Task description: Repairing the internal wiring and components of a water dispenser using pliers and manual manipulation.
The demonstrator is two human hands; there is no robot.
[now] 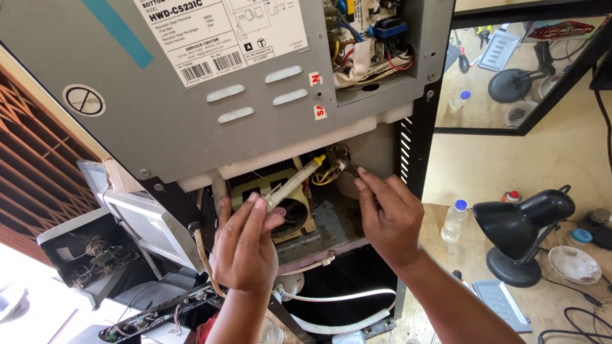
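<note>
Below the grey back panel [191, 121], left hand [245, 245] pinches a syringe [294, 183]; right hand [387, 216] fingertips pinch a small metal part [344, 165]; steady aim helps.

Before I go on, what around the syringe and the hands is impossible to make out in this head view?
- Syringe tip: lost among yellow wires, contact unclear.
- Small metal part at right hand fingertips: too small and dark to identify.
- Left hand grip: fingers cover the syringe's plunger end.
- Fan housing: mostly behind both hands.
- Open compartment floor: shadowed.
</note>
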